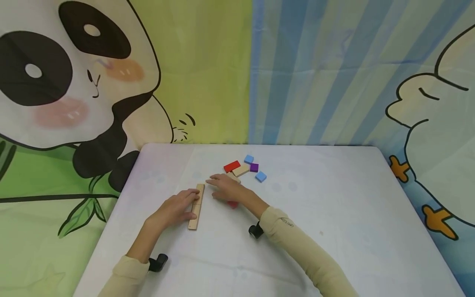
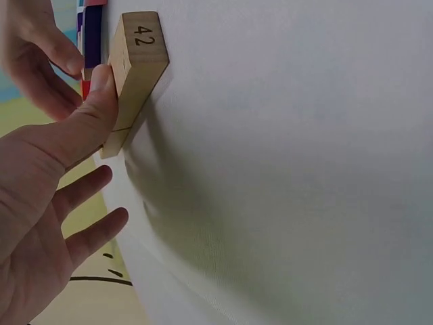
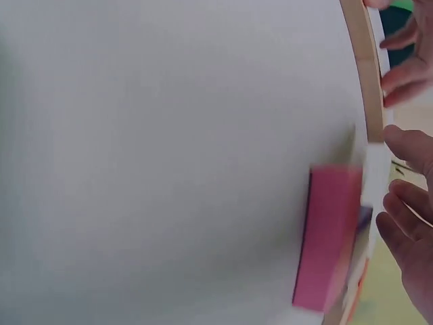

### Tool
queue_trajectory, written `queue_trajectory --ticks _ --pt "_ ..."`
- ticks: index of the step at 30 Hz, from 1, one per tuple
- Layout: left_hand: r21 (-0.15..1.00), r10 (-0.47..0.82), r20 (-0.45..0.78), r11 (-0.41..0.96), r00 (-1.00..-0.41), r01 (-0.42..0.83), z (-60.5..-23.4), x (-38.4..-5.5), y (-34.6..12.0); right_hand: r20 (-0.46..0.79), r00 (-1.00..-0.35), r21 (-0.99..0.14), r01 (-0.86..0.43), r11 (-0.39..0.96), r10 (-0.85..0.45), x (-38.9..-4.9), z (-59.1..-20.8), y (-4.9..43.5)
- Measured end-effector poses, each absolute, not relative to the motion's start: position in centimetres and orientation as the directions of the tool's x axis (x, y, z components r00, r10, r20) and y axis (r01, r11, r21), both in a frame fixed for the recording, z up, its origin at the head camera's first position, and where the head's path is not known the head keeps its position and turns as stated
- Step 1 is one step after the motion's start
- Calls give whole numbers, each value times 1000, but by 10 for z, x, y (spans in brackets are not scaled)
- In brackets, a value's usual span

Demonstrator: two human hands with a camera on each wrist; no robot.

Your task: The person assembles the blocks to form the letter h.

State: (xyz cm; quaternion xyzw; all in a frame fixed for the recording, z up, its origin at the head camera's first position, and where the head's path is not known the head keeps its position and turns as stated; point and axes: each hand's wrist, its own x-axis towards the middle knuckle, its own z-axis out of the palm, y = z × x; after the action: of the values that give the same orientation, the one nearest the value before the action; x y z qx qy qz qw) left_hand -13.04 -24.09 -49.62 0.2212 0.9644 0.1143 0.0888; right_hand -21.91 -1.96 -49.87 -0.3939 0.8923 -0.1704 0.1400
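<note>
Two plain wooden blocks lie end to end in a narrow row, a nearer block (image 1: 193, 220) and a farther block (image 1: 201, 188). My left hand (image 1: 171, 211) is at the left side of the row, its thumb and fingertips touching it. In the left wrist view, the near wooden block (image 2: 144, 39) has 42 printed on its end, and the other fingers are stretched out. My right hand (image 1: 229, 188) hovers right of the row's far end with fingers extended and nothing held. A red block (image 3: 326, 237) lies below the right hand, partly hidden by it in the head view.
Beyond the right hand lie a red block (image 1: 231, 166), a wooden block (image 1: 241, 170), a purple block (image 1: 254, 167) and two blue blocks, one farther back (image 1: 249, 159) and one nearer (image 1: 261, 176). The white table (image 1: 334, 198) meets a cartoon-printed cloth (image 1: 208, 74) behind it.
</note>
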Motion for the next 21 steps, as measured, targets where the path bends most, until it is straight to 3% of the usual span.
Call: queue_trajectory --ticks 5,12,15,21 --pt "293 453 -138 868 -881 400 -495 -131 -242 -121 -658 -375 -662 648 -743 -229 -488 4" --pt "284 461 -142 867 -876 411 -497 -131 -245 -138 -458 -72 -880 470 -878 -235 -487 21" --pt "286 468 -141 863 -872 417 -498 -132 -245 -187 -426 -52 -896 442 -885 -238 -486 25" --pt "319 469 -149 856 -871 407 -497 -131 -246 -295 -422 -74 -884 461 -857 -245 -482 32"
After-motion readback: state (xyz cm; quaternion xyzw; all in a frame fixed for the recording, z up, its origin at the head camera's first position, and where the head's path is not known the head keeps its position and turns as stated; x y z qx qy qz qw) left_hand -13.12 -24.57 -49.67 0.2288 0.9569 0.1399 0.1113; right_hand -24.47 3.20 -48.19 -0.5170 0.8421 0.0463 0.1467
